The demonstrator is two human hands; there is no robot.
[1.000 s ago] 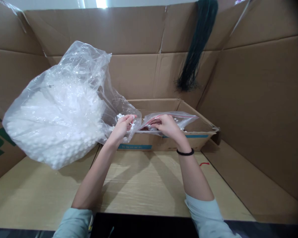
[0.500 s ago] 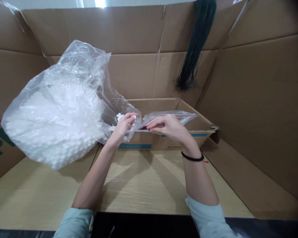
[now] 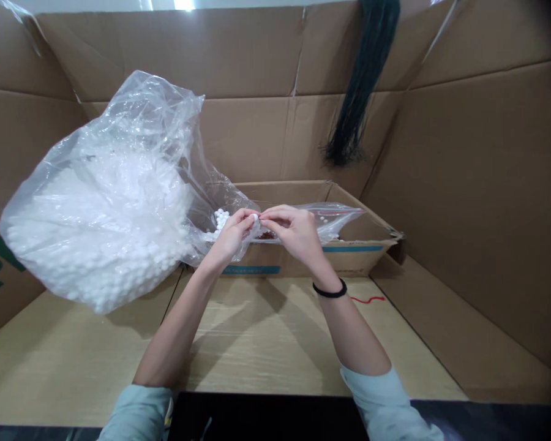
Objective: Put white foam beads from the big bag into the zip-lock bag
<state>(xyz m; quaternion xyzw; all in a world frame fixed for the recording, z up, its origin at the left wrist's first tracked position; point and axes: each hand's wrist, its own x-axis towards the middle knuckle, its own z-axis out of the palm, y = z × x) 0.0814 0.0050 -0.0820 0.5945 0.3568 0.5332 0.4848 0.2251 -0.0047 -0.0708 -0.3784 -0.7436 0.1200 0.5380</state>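
Observation:
Between the fingertips of my left hand (image 3: 235, 234) is a small white ball (image 3: 256, 218). My right hand (image 3: 294, 230) meets it there, its thumb and fingers pinched at the ball; anything smaller between them cannot be made out. A large clear bag (image 3: 101, 214) full of white balls stands on the left, its mouth spread towards my left hand with loose balls in it. Behind my right hand a clear zip bag (image 3: 342, 214) with a red seal line lies over the cardboard box (image 3: 353, 260). Small reddish bits show below my fingers.
Dark green strands (image 3: 365, 86) hang down the back cardboard wall (image 3: 248, 55). A red string (image 3: 368, 300) lies on the wooden table (image 3: 257, 343), right of my right wrist. Tall cardboard walls enclose the left and right sides.
My right hand has moved left from the zip bag to my left hand's fingertips. More of the zip bag and the red string now show.

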